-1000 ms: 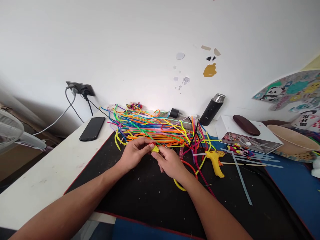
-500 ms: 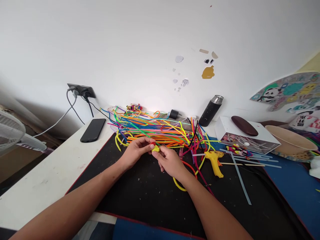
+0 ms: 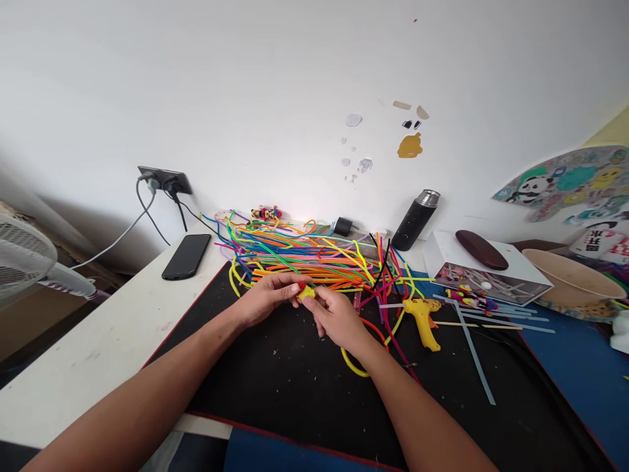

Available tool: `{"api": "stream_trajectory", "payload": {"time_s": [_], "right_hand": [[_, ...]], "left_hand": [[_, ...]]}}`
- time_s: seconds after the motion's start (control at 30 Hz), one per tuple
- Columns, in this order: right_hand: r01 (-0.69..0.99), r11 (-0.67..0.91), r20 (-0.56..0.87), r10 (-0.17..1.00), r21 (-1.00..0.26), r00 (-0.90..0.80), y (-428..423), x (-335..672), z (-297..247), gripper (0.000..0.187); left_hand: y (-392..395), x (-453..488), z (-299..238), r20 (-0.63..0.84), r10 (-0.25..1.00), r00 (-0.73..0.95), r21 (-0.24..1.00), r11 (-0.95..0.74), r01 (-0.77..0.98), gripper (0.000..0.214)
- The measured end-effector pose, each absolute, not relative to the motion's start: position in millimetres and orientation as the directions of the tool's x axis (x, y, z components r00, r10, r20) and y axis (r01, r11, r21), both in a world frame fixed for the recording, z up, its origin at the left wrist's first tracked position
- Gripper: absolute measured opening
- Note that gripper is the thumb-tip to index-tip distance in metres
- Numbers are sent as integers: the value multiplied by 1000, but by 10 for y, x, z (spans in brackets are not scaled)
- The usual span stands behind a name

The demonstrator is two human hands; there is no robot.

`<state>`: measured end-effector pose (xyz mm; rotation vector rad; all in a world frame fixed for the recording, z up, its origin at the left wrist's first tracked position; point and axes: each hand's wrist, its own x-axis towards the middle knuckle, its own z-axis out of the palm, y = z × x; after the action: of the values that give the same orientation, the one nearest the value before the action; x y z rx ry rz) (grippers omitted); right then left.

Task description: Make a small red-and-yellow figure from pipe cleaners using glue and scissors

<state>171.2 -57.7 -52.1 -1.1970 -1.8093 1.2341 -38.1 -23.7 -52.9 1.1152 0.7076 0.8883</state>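
Note:
Between my two hands, over the black mat (image 3: 275,387), is a small red and yellow fuzzy piece (image 3: 308,292) that looks made of pipe cleaner. My left hand (image 3: 269,299) pinches its red end between thumb and fingertips. The yellow part is gripped by my right hand (image 3: 338,316), thumb on top and fingers curled beneath. My fingers cover much of the piece. Just behind my hands lies a big heap of coloured pipe cleaners (image 3: 289,252). Beside my right wrist, a yellow pipe cleaner loop (image 3: 352,368) rests on the mat.
A yellow glue gun (image 3: 423,321) and pale glue sticks (image 3: 474,357) lie to the right. Behind them are a white box (image 3: 445,252), a brown case (image 3: 481,250) and a black flask (image 3: 417,221). A phone (image 3: 187,256) and fan (image 3: 27,255) are at left.
My hands keep hold of the red and yellow piece and have barely moved. The whole view has shifted slightly, with the scene lying a little lower and further right.

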Motion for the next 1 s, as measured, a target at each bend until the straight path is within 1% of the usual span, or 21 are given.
{"api": "stream_trajectory", "payload": {"time_s": [0.07, 0.13, 0.5, 0.77, 0.87, 1.0], "right_hand": [[340, 152, 6, 919, -928, -394, -583, 1713, -523, 34], [338, 151, 3, 916, -929, -401, -587, 1712, -532, 35], [359, 169, 13, 917, -918, -400, -588, 1720, -538, 36], [354, 164, 7, 914, -921, -405, -587, 1710, -534, 36], [358, 165, 11, 919, -919, -395, -585, 1707, -539, 36], [363, 169, 17, 922, -917, -387, -583, 1709, -545, 36]], "left_hand": [[-212, -425, -514, -70, 843, 533, 954, 212, -211, 45], [-198, -450, -507, -60, 835, 546, 956, 205, -210, 43], [-215, -395, -618, -25, 866, 499, 902, 235, -363, 34], [-206, -380, -624, 3, 876, 482, 900, 208, -384, 31], [-208, -375, -626, -14, 880, 474, 905, 213, -369, 32], [-216, -370, -612, -28, 883, 469, 905, 222, -363, 41]]}}
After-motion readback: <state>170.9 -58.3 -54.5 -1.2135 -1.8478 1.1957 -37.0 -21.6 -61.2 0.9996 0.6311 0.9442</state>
